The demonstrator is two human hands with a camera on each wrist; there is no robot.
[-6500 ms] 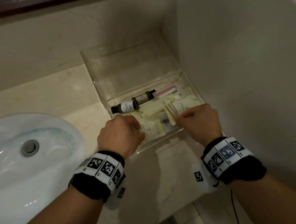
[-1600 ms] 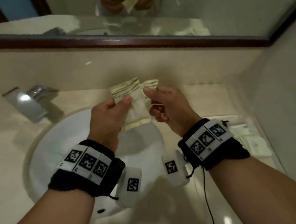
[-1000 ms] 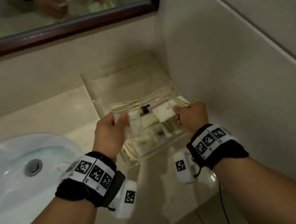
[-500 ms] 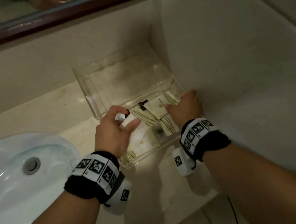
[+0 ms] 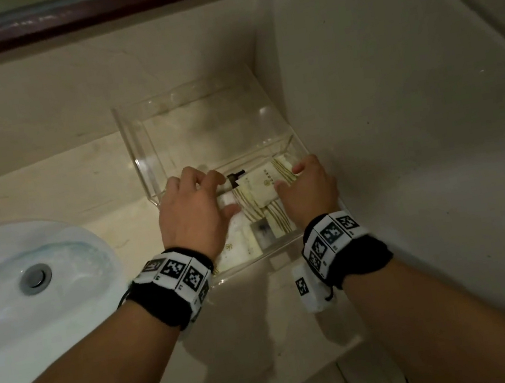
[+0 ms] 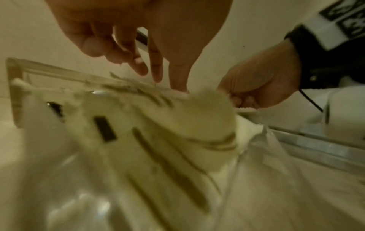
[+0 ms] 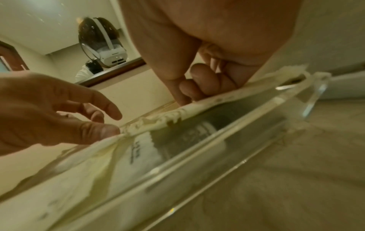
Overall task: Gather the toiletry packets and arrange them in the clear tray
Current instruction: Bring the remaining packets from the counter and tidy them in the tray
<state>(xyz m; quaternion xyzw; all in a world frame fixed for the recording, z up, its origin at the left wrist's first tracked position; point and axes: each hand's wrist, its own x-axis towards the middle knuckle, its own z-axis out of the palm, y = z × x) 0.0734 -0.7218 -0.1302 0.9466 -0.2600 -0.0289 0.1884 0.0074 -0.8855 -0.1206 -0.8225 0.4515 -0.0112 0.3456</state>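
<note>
Since the clear tray [image 5: 144,162] is rigid acrylic with upright walls, it should stay put while the packets are nudged inside it; its near compartment lies under both sets of fingers, its far one beyond the fingertips. The toiletry packets [image 5: 262,186], cream paper sachets with frayed edges, lie overlapped there between the two hands, and look light, limp and easily creased, so I would take them by a flat edge, not the middle. A small dark-capped bottle [image 5: 235,177] lies just beyond the left fingertips. The left hand [image 5: 193,214] is loosely spread, thumb tip touching a packet edge, gripping nothing. The right hand [image 5: 307,192] has curled fingers pressing down on the packets.
</note>
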